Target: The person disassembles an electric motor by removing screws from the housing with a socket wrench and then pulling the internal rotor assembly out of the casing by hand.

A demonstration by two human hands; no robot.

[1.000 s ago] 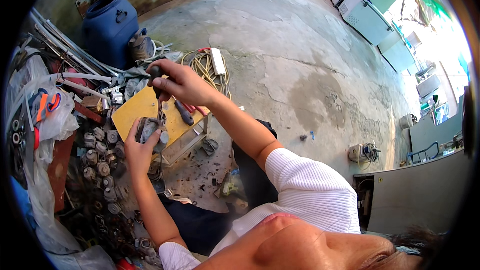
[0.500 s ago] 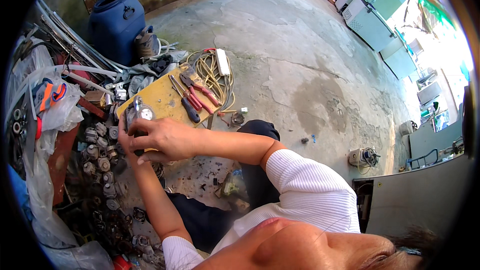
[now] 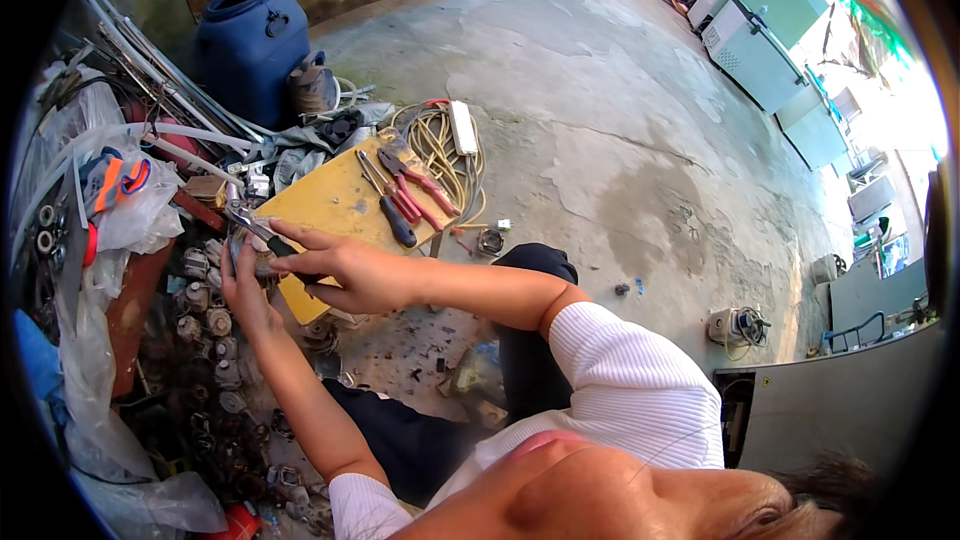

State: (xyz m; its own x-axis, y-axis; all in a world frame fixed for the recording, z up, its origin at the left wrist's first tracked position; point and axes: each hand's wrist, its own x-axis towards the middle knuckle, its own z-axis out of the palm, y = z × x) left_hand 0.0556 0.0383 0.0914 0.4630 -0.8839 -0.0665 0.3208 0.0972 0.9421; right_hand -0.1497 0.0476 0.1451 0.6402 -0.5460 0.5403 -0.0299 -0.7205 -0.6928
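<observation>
Metal part (image 3: pixel 264 266): left of centre in the frame, at the counter's lower left corner; much of it hides behind your fingers.
Left hand (image 3: pixel 250 292): your grip pinches the part from below and the left, probably to steady it under the tool.
Hand tool (image 3: pixel 268 236): it slants across the part, metal head toward the upper left, dark handle toward your other hand.
Right hand (image 3: pixel 362 273): your grip is wrapped around the handle, seemingly for leverage; you can't tell how tightly.
Yellow counter (image 3: pixel 325 202): pliers (image 3: pixel 400 168) and a screwdriver (image 3: pixel 395 218) lie side by side on its right half, handles toward you, likely for quick reach.
Motor heap (image 3: pixel 224 348): small units pile up at lower left, perhaps left there to be near your left hand.
Change: half a second ago your right hand bent over the left and the part's pale round face showed; now the tool's head shows instead, and the pliers and screwdriver sit slightly farther right in the frame.
</observation>
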